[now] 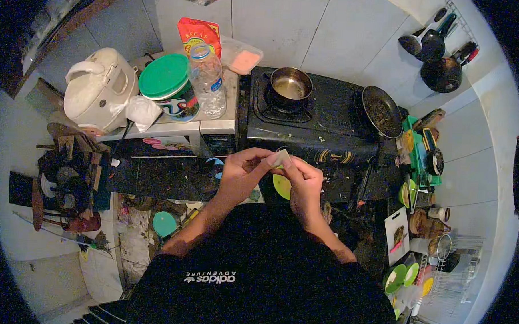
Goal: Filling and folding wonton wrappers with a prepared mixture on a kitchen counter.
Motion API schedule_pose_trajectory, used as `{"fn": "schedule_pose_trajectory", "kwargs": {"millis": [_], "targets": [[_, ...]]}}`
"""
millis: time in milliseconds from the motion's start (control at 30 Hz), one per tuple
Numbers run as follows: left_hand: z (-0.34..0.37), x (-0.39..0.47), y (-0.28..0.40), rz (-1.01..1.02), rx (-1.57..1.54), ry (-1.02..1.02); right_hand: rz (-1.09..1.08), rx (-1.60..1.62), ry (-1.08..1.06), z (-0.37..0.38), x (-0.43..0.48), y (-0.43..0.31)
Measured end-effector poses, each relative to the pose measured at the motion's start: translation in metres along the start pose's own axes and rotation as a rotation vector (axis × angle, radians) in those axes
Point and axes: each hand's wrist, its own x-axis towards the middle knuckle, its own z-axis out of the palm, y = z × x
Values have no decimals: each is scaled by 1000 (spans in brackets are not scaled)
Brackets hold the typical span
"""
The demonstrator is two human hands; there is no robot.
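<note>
Between the fingertips of both hands is a small pale piece (280, 157), thin and folded to a point at the top; it could be a wrapper or dough skin, but I cannot tell. My left hand (245, 172) pinches it from the left with thumb and fingers. From the other side my right hand (302, 176) grips it the same way. Below them a bright green plate (282, 186) is partly hidden by my hands. Just beyond stands a black two-burner gas stove (329, 117). A metal saucepan (291, 84) with some liquid sits on its left burner.
A frying pan (382, 112) rests on the stove's right side. To the left, a microwave oven (218, 127) carries a white rice cooker (94, 92), a green-lidded tub (164, 76), a plastic bottle (208, 85) and a red pouch (199, 31). A white cutting board (396, 222) lies at right.
</note>
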Motion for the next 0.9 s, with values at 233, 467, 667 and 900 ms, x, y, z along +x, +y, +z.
{"fn": "schedule_pose_trajectory", "kwargs": {"millis": [233, 467, 667, 900], "targets": [[0, -4, 1, -7, 97, 31, -8, 99, 49, 2, -5, 1], [-8, -9, 3, 5, 125, 37, 12, 43, -6, 6, 0, 2], [-13, -8, -3, -13, 160, -27, 22, 8, -68, 8, 0, -7], [-13, 0, -14, -99, -76, -32, 106, 17, 30, 0, 3, 4]]}}
